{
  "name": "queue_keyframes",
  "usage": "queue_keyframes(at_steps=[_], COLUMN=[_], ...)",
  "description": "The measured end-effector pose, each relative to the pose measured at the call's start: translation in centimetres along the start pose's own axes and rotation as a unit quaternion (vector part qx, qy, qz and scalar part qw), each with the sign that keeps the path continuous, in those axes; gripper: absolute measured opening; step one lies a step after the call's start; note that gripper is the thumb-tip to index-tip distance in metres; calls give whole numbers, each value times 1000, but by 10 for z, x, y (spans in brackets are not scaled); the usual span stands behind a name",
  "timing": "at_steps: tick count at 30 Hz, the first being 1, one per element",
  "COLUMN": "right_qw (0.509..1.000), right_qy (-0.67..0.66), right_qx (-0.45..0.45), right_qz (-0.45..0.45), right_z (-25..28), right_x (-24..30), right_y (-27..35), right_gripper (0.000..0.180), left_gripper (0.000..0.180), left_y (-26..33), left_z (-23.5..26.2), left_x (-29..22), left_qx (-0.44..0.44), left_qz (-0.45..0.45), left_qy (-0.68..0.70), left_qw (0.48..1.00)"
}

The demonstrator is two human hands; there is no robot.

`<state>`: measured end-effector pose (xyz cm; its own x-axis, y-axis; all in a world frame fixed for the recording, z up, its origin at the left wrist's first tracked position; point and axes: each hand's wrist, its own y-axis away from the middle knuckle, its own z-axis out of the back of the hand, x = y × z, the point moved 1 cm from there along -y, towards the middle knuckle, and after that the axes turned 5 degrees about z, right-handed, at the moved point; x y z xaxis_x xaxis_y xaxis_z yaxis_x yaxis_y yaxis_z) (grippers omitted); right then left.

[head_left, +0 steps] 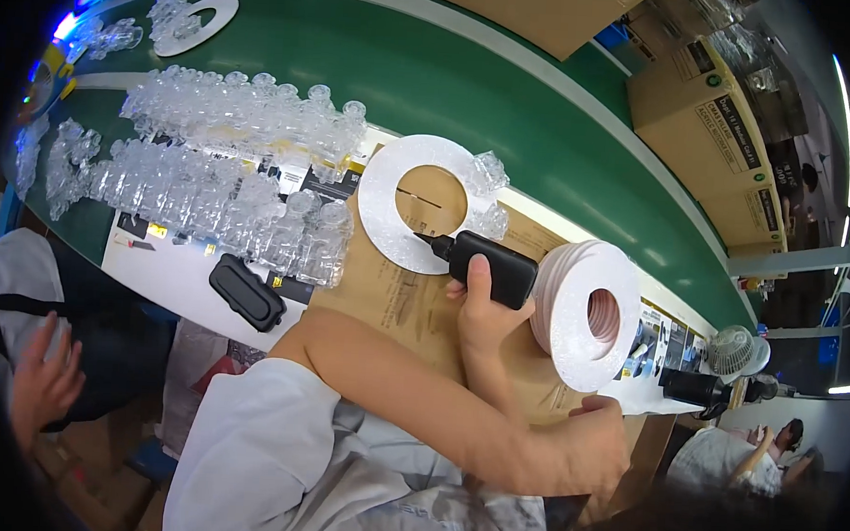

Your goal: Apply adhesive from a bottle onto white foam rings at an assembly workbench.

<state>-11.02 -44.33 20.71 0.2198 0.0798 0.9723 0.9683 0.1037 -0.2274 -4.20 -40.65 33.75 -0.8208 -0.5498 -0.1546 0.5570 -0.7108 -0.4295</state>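
Note:
My right hand (485,312) is closed around a black squeeze bottle (494,269), thumb on top. Its pointed nozzle lies over the inner edge of a flat white ring (386,227), whether touching I cannot tell. Two clear faceted plastic pieces (490,171) sit at the right rim of this ring. My left forearm crosses in front of the right one. My left hand (579,449) is closed beside the lower edge of a stack of white rings (569,360); anything inside its fingers is hidden. Brown cardboard (370,296) lies under the ring.
Rows of clear plastic pieces (227,197) fill the left of the green table (511,87). A black oblong case (248,293) lies near the front edge. Another white ring (212,24) is far left. Cartons (706,136) stand far right, a fan (736,351) nearer. A co-worker's hand (46,380) shows at left.

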Motion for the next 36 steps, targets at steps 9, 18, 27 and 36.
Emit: queue_keyframes(at_steps=[9,18,27,36], right_qw=[1000,1000,999,999], right_qy=[15,16,37,33], right_qx=[9,14,30,29], right_qz=[8,12,22,26], right_z=[1,2,2,1], right_x=[-11,-12,-14,-16], right_y=[-4,-4,-6,-6], right_gripper=[20,21,20,20], left_gripper=[21,23,21,19], left_y=[-13,-12,-14,-15], left_z=[-8,-13,-10,-9], left_x=[16,18,21,23], left_qx=[40,39,55,70], left_qz=[25,23,20,10], left_qy=[-35,-47,-40,-24], left_qw=[998,998,997,997])
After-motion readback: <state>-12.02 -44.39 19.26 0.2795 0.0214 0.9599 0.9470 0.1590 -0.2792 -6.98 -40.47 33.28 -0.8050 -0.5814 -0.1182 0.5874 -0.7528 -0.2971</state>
